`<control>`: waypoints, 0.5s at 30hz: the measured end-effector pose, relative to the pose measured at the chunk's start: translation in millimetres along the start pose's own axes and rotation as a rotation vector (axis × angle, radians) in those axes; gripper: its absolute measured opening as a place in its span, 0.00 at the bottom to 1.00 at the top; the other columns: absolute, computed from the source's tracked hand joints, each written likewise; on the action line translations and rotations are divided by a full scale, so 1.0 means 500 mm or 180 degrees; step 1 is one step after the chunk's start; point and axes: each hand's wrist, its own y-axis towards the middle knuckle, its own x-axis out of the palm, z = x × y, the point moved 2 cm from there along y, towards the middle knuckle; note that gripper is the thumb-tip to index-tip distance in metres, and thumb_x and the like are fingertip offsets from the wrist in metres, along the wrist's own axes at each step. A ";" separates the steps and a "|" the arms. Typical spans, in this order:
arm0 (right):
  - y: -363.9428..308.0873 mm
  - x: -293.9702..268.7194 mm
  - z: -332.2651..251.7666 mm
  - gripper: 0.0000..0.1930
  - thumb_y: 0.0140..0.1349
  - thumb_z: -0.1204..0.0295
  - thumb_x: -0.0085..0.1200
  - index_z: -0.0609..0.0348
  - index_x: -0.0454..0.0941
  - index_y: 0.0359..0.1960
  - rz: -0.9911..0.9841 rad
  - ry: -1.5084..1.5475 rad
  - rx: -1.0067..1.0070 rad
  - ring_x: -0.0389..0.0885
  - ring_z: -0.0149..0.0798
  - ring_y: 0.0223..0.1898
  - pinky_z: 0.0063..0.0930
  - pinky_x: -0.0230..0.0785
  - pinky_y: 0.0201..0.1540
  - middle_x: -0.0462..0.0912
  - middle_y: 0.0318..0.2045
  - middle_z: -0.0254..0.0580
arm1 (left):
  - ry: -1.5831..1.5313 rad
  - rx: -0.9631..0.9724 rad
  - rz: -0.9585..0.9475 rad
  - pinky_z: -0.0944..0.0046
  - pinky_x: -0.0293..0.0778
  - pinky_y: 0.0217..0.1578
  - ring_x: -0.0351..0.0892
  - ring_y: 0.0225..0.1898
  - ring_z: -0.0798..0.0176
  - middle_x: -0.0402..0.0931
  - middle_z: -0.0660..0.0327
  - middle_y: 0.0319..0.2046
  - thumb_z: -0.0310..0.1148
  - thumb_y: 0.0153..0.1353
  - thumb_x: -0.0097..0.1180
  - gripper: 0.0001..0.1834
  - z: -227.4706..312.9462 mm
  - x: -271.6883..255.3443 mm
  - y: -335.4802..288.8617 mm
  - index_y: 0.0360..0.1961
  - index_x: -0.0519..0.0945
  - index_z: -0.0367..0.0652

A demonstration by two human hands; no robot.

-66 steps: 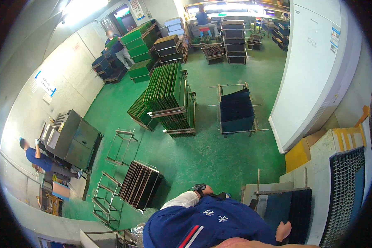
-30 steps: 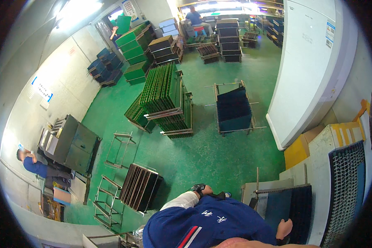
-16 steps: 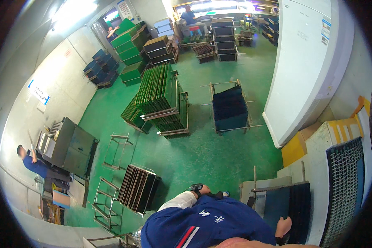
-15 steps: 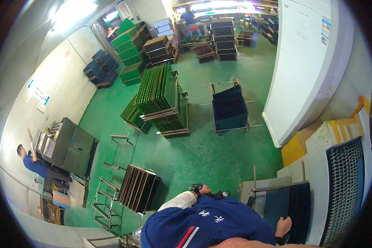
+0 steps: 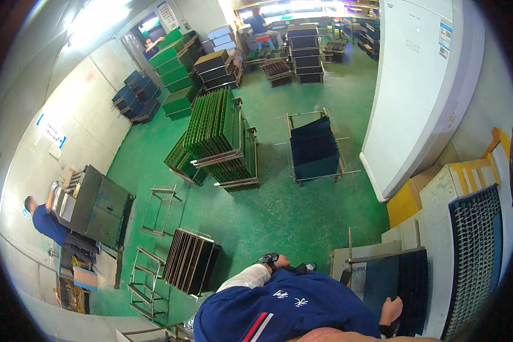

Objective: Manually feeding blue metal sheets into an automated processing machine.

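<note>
At the lower right, my right hand (image 5: 390, 310) has its fingers curled in at the edge of a dark blue panel (image 5: 381, 285). Beside that panel, several more upright dark panels (image 5: 413, 290) are packed closely in a rack with thin metal posts (image 5: 350, 245). My left hand (image 5: 280, 261), below a black band on the wrist, is held in front of my body. Its fingers are mostly hidden, with something dark next to them that I cannot make out.
Brown-edged panels (image 5: 191, 259) stand in a rack beside bare metal frames (image 5: 148, 282). Green panel stacks (image 5: 214, 122) and a rack of blue panels (image 5: 315, 148) stand ahead. A white cabinet (image 5: 407, 97) rises at right. A co-worker (image 5: 48, 222) is by a grey machine (image 5: 100, 202).
At the left, the co-worker's raised arm has come down toward the grey machine. The view has shifted very slightly. Both my hands keep nearly the same place.
</note>
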 end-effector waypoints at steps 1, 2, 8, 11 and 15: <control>-0.011 -0.019 -0.015 0.19 0.43 0.71 0.57 0.70 0.73 0.38 0.0027 0.0012 -0.0061 0.74 0.52 0.41 0.37 0.65 0.43 0.76 0.36 0.58 | 0.0013 0.0013 0.0008 0.57 0.71 0.30 0.76 0.28 0.53 0.77 0.53 0.28 0.45 0.38 0.50 0.18 -0.010 0.006 0.009 0.27 0.80 0.45; -0.011 -0.021 -0.016 0.19 0.43 0.71 0.57 0.70 0.73 0.38 0.0028 0.0013 -0.0052 0.74 0.52 0.41 0.37 0.65 0.43 0.76 0.36 0.58 | 0.0018 0.0018 0.0002 0.57 0.71 0.30 0.76 0.28 0.53 0.77 0.53 0.28 0.45 0.38 0.50 0.18 -0.022 0.010 0.019 0.27 0.80 0.45; 0.033 0.029 0.019 0.19 0.42 0.71 0.58 0.71 0.74 0.37 -0.0033 0.0041 -0.0041 0.74 0.53 0.40 0.37 0.66 0.43 0.76 0.36 0.59 | 0.0481 0.0882 0.0118 0.57 0.70 0.29 0.75 0.25 0.56 0.77 0.55 0.23 0.45 0.39 0.51 0.17 -0.083 0.048 0.054 0.25 0.80 0.45; 0.022 0.029 0.031 0.19 0.42 0.71 0.57 0.71 0.74 0.37 -0.0028 0.0043 0.0060 0.74 0.54 0.40 0.37 0.66 0.43 0.76 0.35 0.59 | -0.0190 0.0023 0.0115 0.57 0.70 0.27 0.74 0.23 0.57 0.76 0.55 0.21 0.45 0.39 0.52 0.17 -0.004 0.005 0.014 0.25 0.80 0.44; 0.024 0.024 0.023 0.19 0.42 0.72 0.57 0.71 0.74 0.36 0.0021 0.0083 0.0012 0.74 0.53 0.40 0.37 0.66 0.43 0.76 0.36 0.59 | 0.0132 0.0518 0.0072 0.57 0.70 0.28 0.74 0.24 0.56 0.76 0.54 0.22 0.45 0.39 0.51 0.17 -0.099 0.047 0.072 0.24 0.80 0.43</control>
